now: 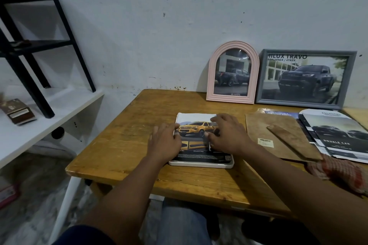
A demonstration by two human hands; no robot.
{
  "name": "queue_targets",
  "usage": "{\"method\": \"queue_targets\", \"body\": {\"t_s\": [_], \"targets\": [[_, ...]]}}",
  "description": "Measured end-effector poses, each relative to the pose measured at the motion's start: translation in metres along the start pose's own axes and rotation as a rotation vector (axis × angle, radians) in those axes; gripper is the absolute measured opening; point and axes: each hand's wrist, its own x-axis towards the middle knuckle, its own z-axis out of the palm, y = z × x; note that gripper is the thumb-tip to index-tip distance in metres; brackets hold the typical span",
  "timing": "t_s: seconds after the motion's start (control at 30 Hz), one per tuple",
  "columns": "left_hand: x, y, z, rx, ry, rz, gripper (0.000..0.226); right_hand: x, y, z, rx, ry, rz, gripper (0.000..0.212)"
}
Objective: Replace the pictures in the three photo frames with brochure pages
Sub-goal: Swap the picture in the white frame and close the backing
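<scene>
On the wooden table (123, 135), a pink frame (211, 77) stands by the pale wall (159, 45).

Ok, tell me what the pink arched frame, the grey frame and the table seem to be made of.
Pink arched frame: moulded plastic or painted wood, matte, ribbed rim; a glare spot suggests a glazed front. Grey frame: painted wood or plastic, dull finish; cannot tell which. Table: wood, yellowish varnish, with visible grain and worn patches.
</scene>
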Motion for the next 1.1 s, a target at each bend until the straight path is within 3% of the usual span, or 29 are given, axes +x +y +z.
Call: {"method": "queue_targets", "body": {"t_s": [0.17, 0.43, 0.63, 0.9, 1.1], "targets": [[-0.003, 0.000, -0.001, 0.009, 0.004, 0.011, 0.039, 0.023, 0.011, 0.010, -0.076, -0.155, 0.041, 0.075], [0.006, 0.012, -0.010, 0.035, -0.066, -0.012, 0.032, 0.021, 0.013, 0.028, -0.068, -0.095, 0.018, 0.061], [0.008, 0.016, 0.000, 0.211, -0.119, 0.048, 0.054, 0.022, 0.017, 0.029, -0.026, -0.140, 0.060, 0.059], [0.006, 0.020, -0.001, 0.215, -0.157, 0.022, 0.060, 0.009, 0.012, 0.019, -0.142, -0.249, 0.020, 0.079], [0.008, 0.022, -0.006, 0.131, -0.189, -0.023, 0.059, 0.005, 0.011, 0.024, -0.187, -0.235, 0.047, 0.080]]}}
